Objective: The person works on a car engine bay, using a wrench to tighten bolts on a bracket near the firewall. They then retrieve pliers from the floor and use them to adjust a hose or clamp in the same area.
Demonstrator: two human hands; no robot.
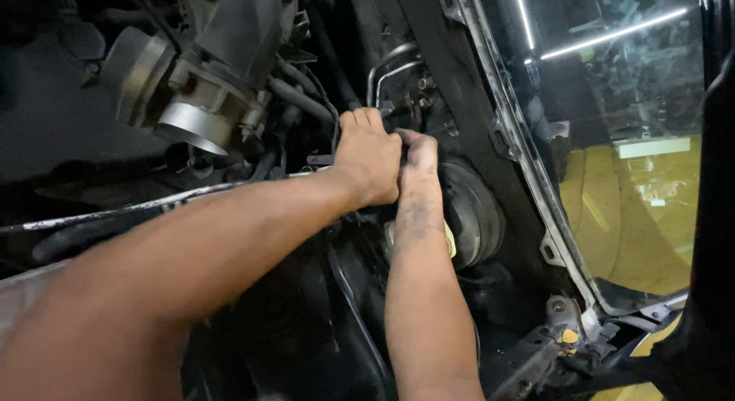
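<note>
Both my hands reach deep into a dark engine bay. My left hand (369, 157) is curled over something small near the firewall, its fingers closed; what it grips is hidden. Pressed against it from the right, my right hand (418, 154), smeared with grease, also closes around the same spot. Just above the hands, thin metal pipes (387, 70) bend down toward a fitting (419, 102). A round black drum-shaped booster (471, 213) sits right below my right hand.
A grey metal throttle housing (180, 94) with a round opening sits upper left, with hoses (302, 98) beside it. A thin rod (115, 212) crosses on the left. The windscreen (620, 102) and its metal edge (509, 133) run along the right.
</note>
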